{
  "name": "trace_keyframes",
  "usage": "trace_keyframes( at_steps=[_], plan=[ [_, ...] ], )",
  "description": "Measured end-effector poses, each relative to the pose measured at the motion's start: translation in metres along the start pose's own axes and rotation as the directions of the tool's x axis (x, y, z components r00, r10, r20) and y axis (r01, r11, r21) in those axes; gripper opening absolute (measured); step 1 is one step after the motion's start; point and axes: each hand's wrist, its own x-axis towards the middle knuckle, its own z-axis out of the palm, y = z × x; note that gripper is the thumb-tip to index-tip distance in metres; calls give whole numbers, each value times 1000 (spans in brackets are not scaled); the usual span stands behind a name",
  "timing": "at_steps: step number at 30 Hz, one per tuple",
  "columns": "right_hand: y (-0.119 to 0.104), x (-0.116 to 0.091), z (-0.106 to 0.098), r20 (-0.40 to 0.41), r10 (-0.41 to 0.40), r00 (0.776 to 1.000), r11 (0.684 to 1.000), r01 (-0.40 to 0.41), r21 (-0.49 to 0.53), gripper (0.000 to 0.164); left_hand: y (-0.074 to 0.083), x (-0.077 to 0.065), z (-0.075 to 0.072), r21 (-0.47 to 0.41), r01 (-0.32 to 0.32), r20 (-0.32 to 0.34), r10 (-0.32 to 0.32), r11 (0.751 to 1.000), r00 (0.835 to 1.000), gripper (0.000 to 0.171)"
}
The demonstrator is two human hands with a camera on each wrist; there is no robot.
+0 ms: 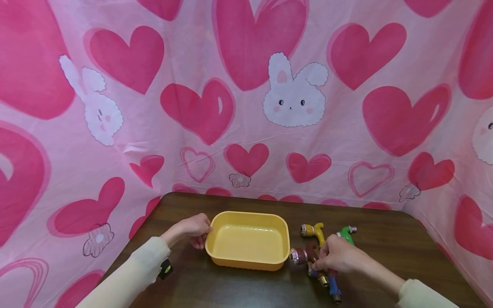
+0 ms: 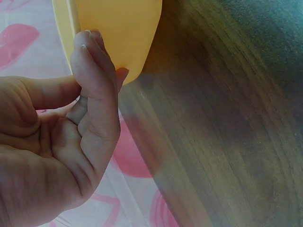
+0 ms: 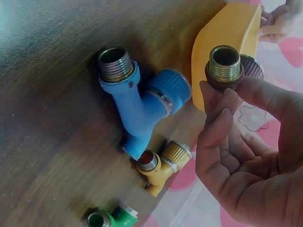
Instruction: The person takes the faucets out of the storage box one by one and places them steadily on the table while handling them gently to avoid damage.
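Note:
A yellow plastic basin (image 1: 248, 244) lies on the table, with its inside bare. At its left end my left hand (image 1: 195, 230) pinches the wall between thumb and fingers, also seen close up in the left wrist view. My right hand (image 1: 340, 255) holds a brown water tap (image 1: 300, 256) by the basin's right end. In the right wrist view, thumb and fingertips grip the tap just below its brass threaded end. Close to that hand lies a blue tap (image 3: 135, 111), partly covered by the hand in the head view.
A yellow tap (image 1: 319, 233) and a green tap (image 1: 347, 234) lie on the dark wooden table (image 1: 215, 288) beyond my right hand. Pink cloth (image 1: 246, 137) with hearts and rabbits hangs behind the table and along both sides.

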Motion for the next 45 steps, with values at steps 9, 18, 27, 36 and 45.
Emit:
trace_keyframes(
  at_steps=[9, 18, 27, 36, 45],
  plan=[
    [10, -6, 1, -9, 4, 1000, 1000, -4, 1, 33, -1, 0, 1, 5, 2, 0, -2, 1000, 1000, 26],
    [20, -13, 1, -14, 16, 1000, 1000, -16, 23, 30, -1, 0, 4, 1, -2, -2, 2, 1000, 1000, 27],
    [23, -18, -2, -23, 34, 999, 999, -33, 38, 33, -2, 0, 4, -13, -31, 7, 31, 999, 999, 28],
    [32, -21, -4, -9, 57, 998, 998, -57, 31, 34, -3, 1, 3, -23, -26, 29, 27, 999, 999, 28],
    [39, -26, -11, 0, 50, 999, 998, -50, 49, 37, -1, -1, 4, -16, -19, 3, 19, 1000, 1000, 27]
  ],
)
